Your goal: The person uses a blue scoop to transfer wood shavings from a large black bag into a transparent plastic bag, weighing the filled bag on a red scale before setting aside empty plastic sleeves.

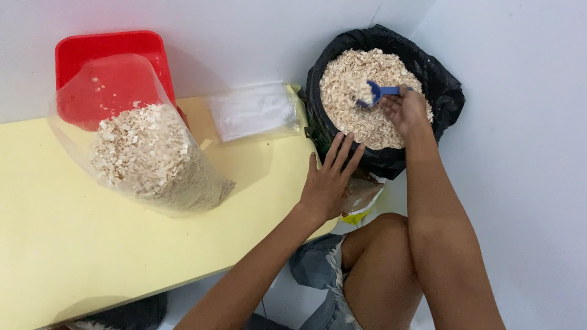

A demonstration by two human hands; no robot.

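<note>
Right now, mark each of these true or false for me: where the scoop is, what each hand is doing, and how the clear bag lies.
1. The right hand holds a blue scoop over the shavings in the black bag. True.
2. The left hand grips the scoop too. False: it rests flat at the yellow table edge, against the black bag.
3. The clear bag of shavings lies on the table. True.
4. The red tray is full of shavings. False: it shows none.

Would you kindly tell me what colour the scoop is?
Blue; the scoop shows best in the head view.
</note>
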